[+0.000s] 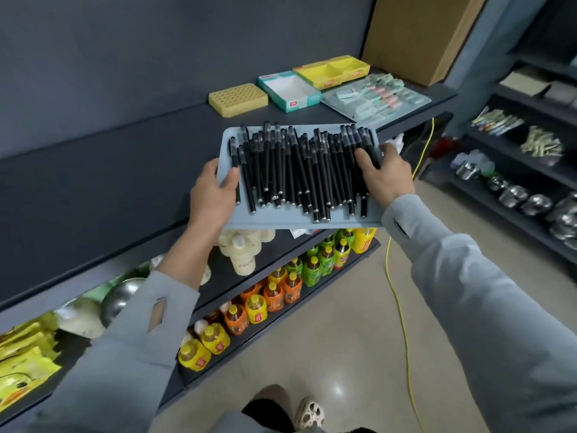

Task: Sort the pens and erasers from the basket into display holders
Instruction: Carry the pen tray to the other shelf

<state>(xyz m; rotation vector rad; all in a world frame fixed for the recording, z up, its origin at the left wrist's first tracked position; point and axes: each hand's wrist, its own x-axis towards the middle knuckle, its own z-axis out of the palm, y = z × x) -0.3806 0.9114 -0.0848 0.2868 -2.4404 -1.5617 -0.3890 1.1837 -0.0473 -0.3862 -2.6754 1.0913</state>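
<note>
Pens (299, 170) heaped on tray (281, 221); left hand (212, 192), right hand (384, 173) grip opposite tray edges.

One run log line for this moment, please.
left hand: grips tray | right hand: grips tray | pens: on tray | yellow holder: empty

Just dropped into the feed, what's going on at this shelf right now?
A person holds a shallow grey tray heaped with black pens at the front edge of the shelf. The left hand grips its left rim and the right hand its right rim, thumb over the pens. Further back sit a yellow holder with holes, a teal box and a yellow divided box, all apparently empty, plus a second tray of erasers.
</note>
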